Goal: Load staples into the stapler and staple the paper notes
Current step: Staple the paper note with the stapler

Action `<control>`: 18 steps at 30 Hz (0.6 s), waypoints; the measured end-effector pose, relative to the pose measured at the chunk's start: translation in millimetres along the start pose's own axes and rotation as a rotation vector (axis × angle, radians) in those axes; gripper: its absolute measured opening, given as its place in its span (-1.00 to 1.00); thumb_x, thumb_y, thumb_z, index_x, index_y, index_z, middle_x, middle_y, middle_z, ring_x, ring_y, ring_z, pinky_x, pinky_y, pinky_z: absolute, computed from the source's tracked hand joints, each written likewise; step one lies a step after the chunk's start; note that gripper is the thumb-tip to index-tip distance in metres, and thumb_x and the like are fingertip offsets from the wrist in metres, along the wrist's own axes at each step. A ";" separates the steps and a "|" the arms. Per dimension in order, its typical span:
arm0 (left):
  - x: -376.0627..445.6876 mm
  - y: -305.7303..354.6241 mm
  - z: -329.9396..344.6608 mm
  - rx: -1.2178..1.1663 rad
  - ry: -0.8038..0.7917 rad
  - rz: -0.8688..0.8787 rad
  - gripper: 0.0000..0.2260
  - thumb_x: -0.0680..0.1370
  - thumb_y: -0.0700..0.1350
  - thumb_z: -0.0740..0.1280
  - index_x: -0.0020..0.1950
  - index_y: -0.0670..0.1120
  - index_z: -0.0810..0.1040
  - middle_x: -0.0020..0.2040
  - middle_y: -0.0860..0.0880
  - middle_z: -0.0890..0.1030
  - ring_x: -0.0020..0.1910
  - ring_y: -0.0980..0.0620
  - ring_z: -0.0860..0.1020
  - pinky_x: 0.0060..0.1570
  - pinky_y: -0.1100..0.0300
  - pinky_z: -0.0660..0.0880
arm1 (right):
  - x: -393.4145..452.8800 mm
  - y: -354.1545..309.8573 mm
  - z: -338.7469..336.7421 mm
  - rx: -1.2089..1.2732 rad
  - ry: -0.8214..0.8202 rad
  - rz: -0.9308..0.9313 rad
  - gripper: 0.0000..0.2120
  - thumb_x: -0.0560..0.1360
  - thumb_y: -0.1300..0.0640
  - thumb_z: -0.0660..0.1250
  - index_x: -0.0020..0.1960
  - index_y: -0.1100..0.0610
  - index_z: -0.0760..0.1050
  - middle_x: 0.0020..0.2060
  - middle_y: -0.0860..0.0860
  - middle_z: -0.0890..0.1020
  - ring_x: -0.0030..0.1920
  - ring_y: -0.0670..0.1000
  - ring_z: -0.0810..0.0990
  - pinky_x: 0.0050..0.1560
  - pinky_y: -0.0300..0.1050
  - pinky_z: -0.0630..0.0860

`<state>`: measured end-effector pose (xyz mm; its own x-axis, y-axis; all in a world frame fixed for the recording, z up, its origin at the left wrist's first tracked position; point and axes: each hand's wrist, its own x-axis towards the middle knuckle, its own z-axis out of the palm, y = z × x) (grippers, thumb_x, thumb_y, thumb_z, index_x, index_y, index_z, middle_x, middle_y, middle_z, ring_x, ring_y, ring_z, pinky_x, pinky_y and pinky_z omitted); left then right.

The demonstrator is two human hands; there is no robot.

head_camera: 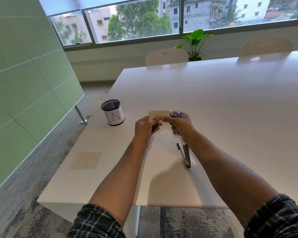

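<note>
Above the white table point(213, 93), my left hand point(145, 127) pinches the lower left edge of a small beige paper note point(159, 114). My right hand point(181, 126) grips a small purple stapler point(176, 114) at the note's right edge, with its index finger touching the note's lower edge. A grey metal tool that looks like a staple remover point(185, 154) lies on the table under my right wrist. A stack of beige notes point(86, 159) lies flat at the near left of the table.
A black mesh pen cup point(113, 114) with a white label reading "IN" stands left of my hands near the table's left edge. Two white chairs point(166, 56) are at the far side. A green glass partition point(24, 74) stands to the left.
</note>
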<state>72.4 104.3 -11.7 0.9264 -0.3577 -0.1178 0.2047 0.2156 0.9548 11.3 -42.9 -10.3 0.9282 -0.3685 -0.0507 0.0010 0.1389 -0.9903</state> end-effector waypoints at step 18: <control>7.4 13.8 -4.4 -0.062 0.249 0.095 -0.92 0.57 -0.21 0.46 -0.02 -0.03 0.64 -0.24 -0.05 0.70 -0.33 0.05 0.62 -0.24 0.18 0.57 | 1.7 -10.0 23.6 0.082 0.077 -0.041 -0.75 0.50 0.08 0.57 -0.21 0.21 0.60 -0.47 0.02 0.60 -0.57 -0.08 0.33 -0.54 -0.25 0.25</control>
<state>83.5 108.7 -0.6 0.9900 -0.1007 -0.0988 0.1246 0.2957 0.9471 21.7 -23.3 2.6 0.8957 -0.4441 -0.0237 0.0714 0.1961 -0.9780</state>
